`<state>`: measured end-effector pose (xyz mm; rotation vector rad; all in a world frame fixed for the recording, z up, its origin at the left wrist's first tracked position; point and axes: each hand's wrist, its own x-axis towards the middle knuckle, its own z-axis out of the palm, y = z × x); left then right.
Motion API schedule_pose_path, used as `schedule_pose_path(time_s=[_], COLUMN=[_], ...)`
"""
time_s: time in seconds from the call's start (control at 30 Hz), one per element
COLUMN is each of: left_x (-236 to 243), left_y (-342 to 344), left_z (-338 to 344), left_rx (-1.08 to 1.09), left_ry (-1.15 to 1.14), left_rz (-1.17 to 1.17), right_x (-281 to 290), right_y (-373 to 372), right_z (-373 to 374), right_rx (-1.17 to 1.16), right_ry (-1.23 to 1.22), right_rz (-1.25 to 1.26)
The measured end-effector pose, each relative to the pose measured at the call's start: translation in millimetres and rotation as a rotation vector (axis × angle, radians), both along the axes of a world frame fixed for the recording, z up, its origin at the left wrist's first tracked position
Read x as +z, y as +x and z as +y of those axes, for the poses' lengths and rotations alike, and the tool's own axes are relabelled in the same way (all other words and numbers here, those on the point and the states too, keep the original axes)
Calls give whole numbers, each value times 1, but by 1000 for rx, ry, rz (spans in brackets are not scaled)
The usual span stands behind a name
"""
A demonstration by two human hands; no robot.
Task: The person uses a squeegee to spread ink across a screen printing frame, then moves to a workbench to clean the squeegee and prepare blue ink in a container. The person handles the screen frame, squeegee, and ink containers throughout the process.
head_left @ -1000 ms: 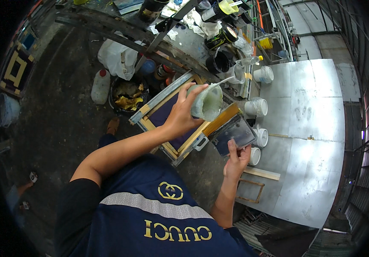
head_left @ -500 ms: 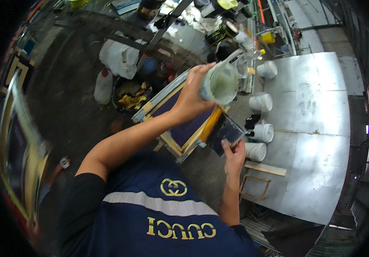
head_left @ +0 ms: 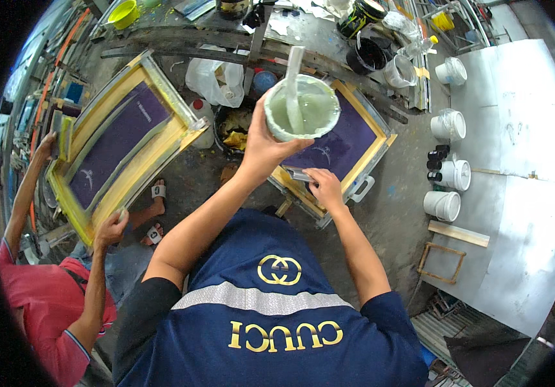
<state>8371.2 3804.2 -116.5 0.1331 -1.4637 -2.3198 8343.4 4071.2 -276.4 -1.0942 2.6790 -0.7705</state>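
My left hand (head_left: 263,145) is wrapped round the side of a whitish tub (head_left: 335,119). Pale green paste (head_left: 316,109) coats its inside, and a flat stirring stick (head_left: 294,68) stands tilted in it. Below the tub leans a screen-printing frame (head_left: 375,151) with purple mesh (head_left: 348,138); the tub hides part of it. My right hand (head_left: 324,187) closes on the end of a grey flat-edged tool (head_left: 298,174) at the mesh's lower part. Most of that tool is hidden, so its exact kind does not show.
At left, a co-worker in a red shirt (head_left: 45,297) holds another purple screen frame (head_left: 119,138). White buckets (head_left: 442,205) stand beside a large metal-sheeted table (head_left: 516,193) at right. A black bin (head_left: 226,129) and a plastic bag (head_left: 216,80) sit beyond; a cluttered bench (head_left: 303,29) lies at the back.
My view has swung left, bringing the co-worker's frame into full sight. My right hand has moved from beside the screen onto its lower part, closer to the tub. The tub stays held.
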Motion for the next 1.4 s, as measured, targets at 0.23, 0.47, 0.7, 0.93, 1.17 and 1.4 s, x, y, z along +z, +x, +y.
schedule_pose_path(time_s=[0.23, 0.47, 0.7, 0.93, 1.17, 1.4], left_x=[-6, -12, -45, -89, -152, -205], left_y=[31, 52, 69, 112, 129, 143], left_z=[5, 10, 7, 9, 3, 32], left_rx=[38, 35, 32, 18, 18, -60], left_ry=[36, 33, -107, -127, -123, -348], left_rz=[-119, -138, -251, -371, -355, -413], right_x=[-23, -20, -20, -62, -87, 15], right_y=[-7, 24, 51, -17, -104, -92], right_z=[-8, 78, 59, 51, 67, 72], right_rx=[138, 99, -327, -275, -158, -171], right_ry=[80, 145, 170, 205, 268, -255], right_rz=[-6, 17, -183, -528, -1497, -1517])
